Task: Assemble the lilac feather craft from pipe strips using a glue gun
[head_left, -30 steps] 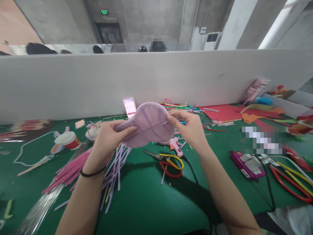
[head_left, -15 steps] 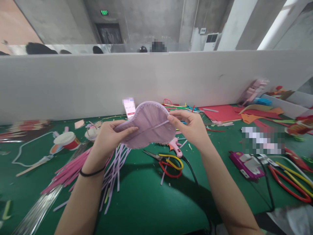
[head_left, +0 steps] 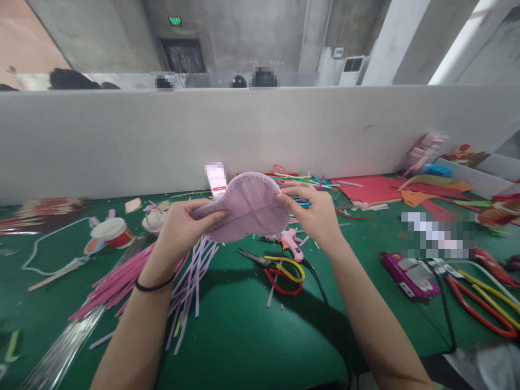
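Note:
A flat lilac piece (head_left: 254,208) with a fuzzy, rounded rim, lobed somewhat like a petal or wing, is held up above the table in front of me. My left hand (head_left: 184,225) pinches its left end, thumb on the near face and fingers behind. At the right edge, my right hand (head_left: 312,214) grips it between thumb and fingertips. Below it lie scissors (head_left: 280,271) with red and yellow handles and a pink glue gun (head_left: 292,244). Lilac pipe cleaners (head_left: 195,287) fan out under my left wrist.
Pink pipe cleaners (head_left: 114,281) and clear wrapping lie at left, near a paper cup (head_left: 112,233). A phone (head_left: 216,181) leans against the white partition (head_left: 162,141). To the right are a purple power strip (head_left: 408,276), larger pliers-like red-and-yellow handles (head_left: 479,303) and red sheets (head_left: 369,189).
The lilac piece has tipped slightly and sits a little lower at its top edge. My right hand has shifted slightly left with it; both hands keep their hold.

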A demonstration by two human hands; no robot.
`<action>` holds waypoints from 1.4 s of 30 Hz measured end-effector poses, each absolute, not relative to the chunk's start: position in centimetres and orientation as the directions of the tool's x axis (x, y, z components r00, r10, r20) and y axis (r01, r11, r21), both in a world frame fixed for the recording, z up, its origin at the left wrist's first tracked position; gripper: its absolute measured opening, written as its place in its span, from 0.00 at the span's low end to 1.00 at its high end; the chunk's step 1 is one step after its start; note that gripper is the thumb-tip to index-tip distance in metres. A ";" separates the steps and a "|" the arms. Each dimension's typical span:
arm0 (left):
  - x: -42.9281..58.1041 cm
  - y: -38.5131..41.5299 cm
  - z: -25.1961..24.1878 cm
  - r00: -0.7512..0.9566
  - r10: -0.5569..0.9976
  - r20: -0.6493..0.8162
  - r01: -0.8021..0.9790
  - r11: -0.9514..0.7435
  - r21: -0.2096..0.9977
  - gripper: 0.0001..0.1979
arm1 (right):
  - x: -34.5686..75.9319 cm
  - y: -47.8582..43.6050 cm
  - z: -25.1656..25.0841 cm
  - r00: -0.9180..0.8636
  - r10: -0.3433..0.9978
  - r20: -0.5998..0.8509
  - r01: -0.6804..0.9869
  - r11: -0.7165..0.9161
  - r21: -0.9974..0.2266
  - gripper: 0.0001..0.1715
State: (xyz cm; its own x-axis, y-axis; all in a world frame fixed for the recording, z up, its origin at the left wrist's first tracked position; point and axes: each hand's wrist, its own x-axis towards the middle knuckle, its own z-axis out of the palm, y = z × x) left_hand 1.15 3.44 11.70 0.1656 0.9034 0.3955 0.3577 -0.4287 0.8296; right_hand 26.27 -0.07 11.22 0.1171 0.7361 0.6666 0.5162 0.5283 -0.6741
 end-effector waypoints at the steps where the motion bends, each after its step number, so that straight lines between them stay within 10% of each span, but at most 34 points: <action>1: 1.1 3.6 11.2 0.132 0.851 0.508 0.433 -0.511 0.743 0.09 | 26.5 0.1 11.2 0.127 0.784 0.608 0.467 0.494 -0.734 0.12; 4: 0.9 4.0 9.7 0.078 0.426 0.901 0.637 -0.717 0.284 0.10 | 27.1 0.4 11.1 0.144 0.913 0.383 0.168 0.359 -0.918 0.29; 8: 0.0 3.3 8.7 0.391 -0.085 0.916 0.658 -0.670 -0.343 0.25 | 26.8 -0.1 11.3 -0.071 0.996 0.054 -0.298 0.030 -0.954 0.28; 13: -0.6 1.2 8.6 0.615 -0.129 0.778 0.616 -0.537 -0.577 0.21 | 25.4 -0.6 11.3 -0.178 0.982 0.071 -0.390 -0.004 -0.921 0.17; 19: 0.3 0.9 6.2 0.598 0.113 0.793 0.626 -0.684 -0.375 0.28 | 25.5 0.6 10.4 0.030 0.995 0.093 -0.335 0.098 -0.937 0.17; 24: 0.0 0.5 8.3 0.369 0.373 0.852 0.612 -0.787 0.080 0.24 | 26.9 1.4 10.2 0.138 0.976 0.168 -0.248 0.199 -0.948 0.17; 32: 2.2 3.9 10.0 0.247 0.935 0.253 0.154 -0.296 0.943 0.29 | 27.7 2.2 9.5 0.125 0.969 0.212 -0.089 0.224 -0.971 0.21; 36: 4.3 4.8 9.1 0.393 0.919 0.010 -0.099 0.032 0.995 0.27 | 26.6 2.5 8.7 0.039 0.984 0.171 -0.084 0.174 -0.981 0.23; 42: 6.0 5.5 9.0 0.343 0.939 -0.013 -0.176 0.078 0.981 0.15 | 25.5 2.8 8.4 0.068 0.978 0.197 -0.045 0.201 -0.979 0.21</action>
